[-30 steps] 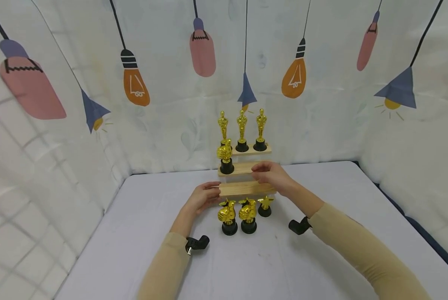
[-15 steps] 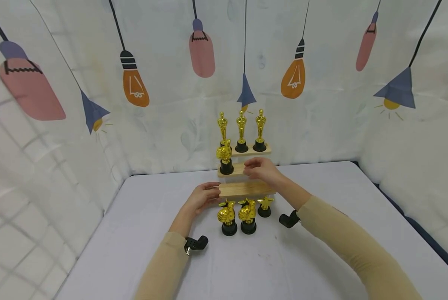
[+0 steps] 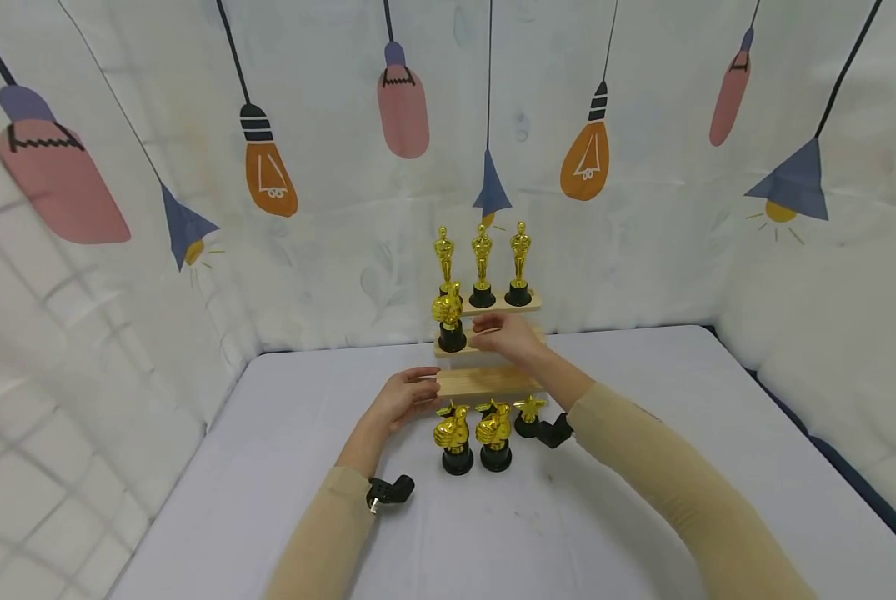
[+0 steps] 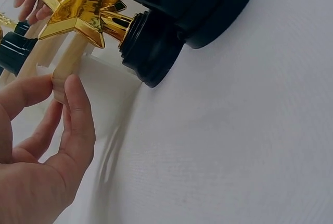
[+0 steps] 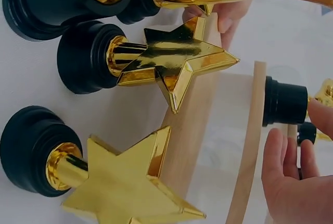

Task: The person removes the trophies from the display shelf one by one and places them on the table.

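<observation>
My left hand (image 3: 405, 398) pinches the left end of the lowest wooden shelf (image 3: 485, 382); in the left wrist view, thumb and fingers sit on either side of the wood's tip (image 4: 61, 81). Over the middle shelf (image 5: 247, 156), my right hand (image 3: 513, 340) reaches to a gold thumbs-up trophy (image 3: 448, 310) standing upright at that shelf's left end. The right wrist view shows the thumb and loosely bent fingers right at its black base (image 5: 286, 103), with space between them.
On the top shelf (image 3: 498, 308) stand three gold figure trophies (image 3: 481, 258). Before the lowest shelf, two thumbs-up trophies (image 3: 453, 430) stand on the white table (image 3: 305, 400), with star trophies (image 5: 130, 182) behind and beside them. A patterned cloth (image 3: 327, 250) hangs behind.
My right hand has moved left along the middle shelf, up to the thumbs-up trophy. The left hand keeps its hold on the lowest shelf's end.
</observation>
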`<state>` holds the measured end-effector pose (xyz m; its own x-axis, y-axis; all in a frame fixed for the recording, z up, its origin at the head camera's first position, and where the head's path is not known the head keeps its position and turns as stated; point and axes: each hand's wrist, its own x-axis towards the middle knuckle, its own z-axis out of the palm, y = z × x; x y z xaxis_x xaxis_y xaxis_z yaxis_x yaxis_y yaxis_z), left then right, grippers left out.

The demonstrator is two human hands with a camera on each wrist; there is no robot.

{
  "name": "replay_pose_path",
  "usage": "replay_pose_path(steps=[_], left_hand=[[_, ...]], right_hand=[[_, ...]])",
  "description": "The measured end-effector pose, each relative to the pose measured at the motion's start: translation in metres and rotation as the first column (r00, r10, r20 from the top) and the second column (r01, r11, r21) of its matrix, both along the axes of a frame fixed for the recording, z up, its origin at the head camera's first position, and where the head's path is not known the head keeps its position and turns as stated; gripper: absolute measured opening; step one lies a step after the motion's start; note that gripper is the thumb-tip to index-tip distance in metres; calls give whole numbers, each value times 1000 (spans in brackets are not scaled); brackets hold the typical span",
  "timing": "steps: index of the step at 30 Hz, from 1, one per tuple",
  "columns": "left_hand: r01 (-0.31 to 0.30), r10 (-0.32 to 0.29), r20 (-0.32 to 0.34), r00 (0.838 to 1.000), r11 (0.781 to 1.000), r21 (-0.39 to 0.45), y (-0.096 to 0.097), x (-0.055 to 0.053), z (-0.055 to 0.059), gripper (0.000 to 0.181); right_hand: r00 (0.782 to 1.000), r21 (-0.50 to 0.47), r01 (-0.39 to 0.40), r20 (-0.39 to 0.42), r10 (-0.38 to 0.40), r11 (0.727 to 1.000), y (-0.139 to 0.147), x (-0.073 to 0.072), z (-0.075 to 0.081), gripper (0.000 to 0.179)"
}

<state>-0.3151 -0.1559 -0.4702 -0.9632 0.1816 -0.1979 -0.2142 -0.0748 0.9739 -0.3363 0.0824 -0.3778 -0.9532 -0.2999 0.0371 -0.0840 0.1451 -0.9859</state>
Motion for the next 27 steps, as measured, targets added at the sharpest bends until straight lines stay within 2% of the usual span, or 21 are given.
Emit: replay_pose_path(steps=[7,27], left_hand=[[9,-9,-7,1000,1000,1,-1,1,-1,46],[16,-16,-30,999,1000,-5,-2,0,-6,46]], right_hand=[[999,8,0,39,0,1000,-9,-6,-2,51],[998,140,54,21,-58,989,-31,-20,-5,59]])
